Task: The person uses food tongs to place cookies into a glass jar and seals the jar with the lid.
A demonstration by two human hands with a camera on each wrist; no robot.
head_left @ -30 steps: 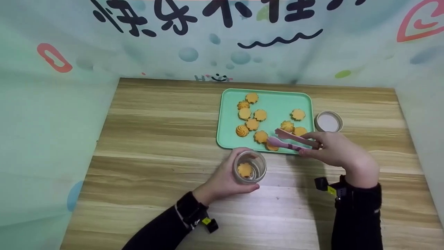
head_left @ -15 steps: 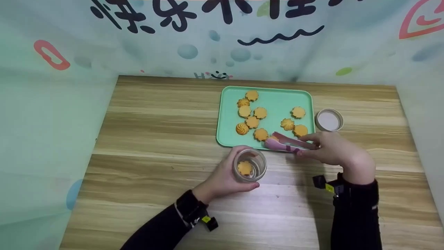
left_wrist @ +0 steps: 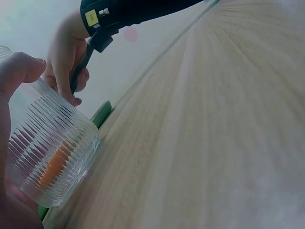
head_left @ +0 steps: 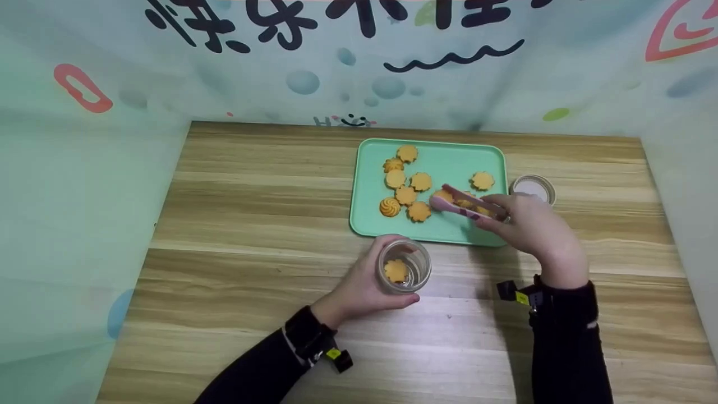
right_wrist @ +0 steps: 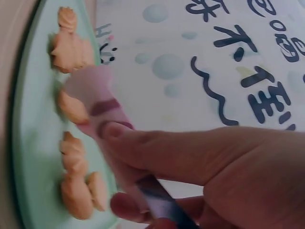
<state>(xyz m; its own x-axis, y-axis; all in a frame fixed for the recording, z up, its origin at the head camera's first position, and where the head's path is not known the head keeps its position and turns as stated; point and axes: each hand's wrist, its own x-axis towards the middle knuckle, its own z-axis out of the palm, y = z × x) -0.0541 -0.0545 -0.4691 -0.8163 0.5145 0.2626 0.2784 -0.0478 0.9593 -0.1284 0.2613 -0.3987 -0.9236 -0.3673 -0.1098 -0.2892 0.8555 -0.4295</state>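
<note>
My left hand (head_left: 359,286) is wrapped around a ribbed clear glass jar (left_wrist: 55,148), whose open mouth faces up in the head view. A flower-shaped cookie (head_left: 396,271) is inside it. My right hand (head_left: 535,233) holds pink tongs (right_wrist: 107,102) over a mint-green tray (head_left: 449,235). Between the tong tips is one cookie (head_left: 442,196); the arms partly cover two others on the tray. Several more cookies (head_left: 420,182) lie at the tray's left side, some ridged side up and some flat side up. A single cookie (head_left: 482,180) sits near the right edge.
A round lid (head_left: 533,188) lies on the wooden table (head_left: 252,207) just right of the tray, partly hidden by my right hand. A printed cloth (head_left: 303,101) stands behind the table and along its sides.
My right hand has moved the tongs down to the tray's front edge, then back up and inward, with a cookie now between the tips. The left hand and jar stay nearly still.
</note>
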